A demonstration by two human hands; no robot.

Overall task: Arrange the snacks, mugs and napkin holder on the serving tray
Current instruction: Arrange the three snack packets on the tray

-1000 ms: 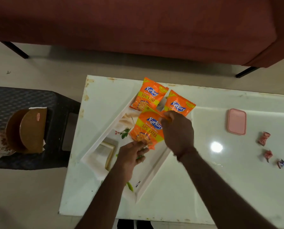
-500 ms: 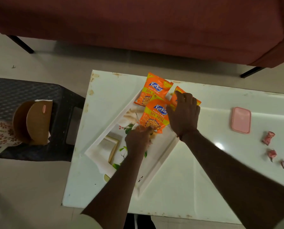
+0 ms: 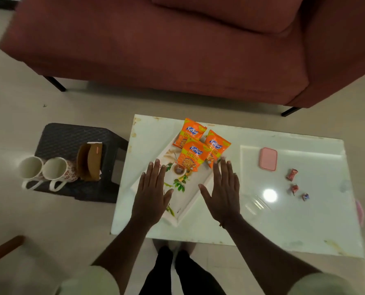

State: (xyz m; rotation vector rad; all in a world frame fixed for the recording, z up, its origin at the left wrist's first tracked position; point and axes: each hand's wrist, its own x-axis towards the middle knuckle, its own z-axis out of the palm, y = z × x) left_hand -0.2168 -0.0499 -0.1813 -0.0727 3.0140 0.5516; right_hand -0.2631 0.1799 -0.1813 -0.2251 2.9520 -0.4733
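My left hand (image 3: pixel 150 193) and my right hand (image 3: pixel 223 191) are both spread flat with fingers apart, palms down, holding nothing, above the near half of the white rectangular serving tray with a printed leaf-and-cup pattern (image 3: pixel 190 201). The tray lies at an angle on the glossy white table (image 3: pixel 283 220).

Three orange foil snack packets (image 3: pixel 193 155) lie overlapped at the far end of the tray, the farthest one reaching over its rim. These will be light, soft and crinkly, with slick film; I judge the crimped top or bottom seam to be the best pinch point, since squeezing the puffed middle risks crushing the contents.

Two white ceramic mugs with a red floral print (image 3: pixel 47 170) lie on their sides on the black textured plastic stool (image 3: pixel 71 141) to my left, well apart from the tray. They will be rigid, moderately heavy, smooth and breakable; take each by its looped handle or around the body. Just beside them stands the brown curved napkin holder with white napkins (image 3: pixel 90 161), apparently stiff; grip it by both side panels to keep the napkins in.

A pink rounded lidded box (image 3: pixel 268 159) and three small wrapped candies (image 3: pixel 294 184) lie on the table to my right.
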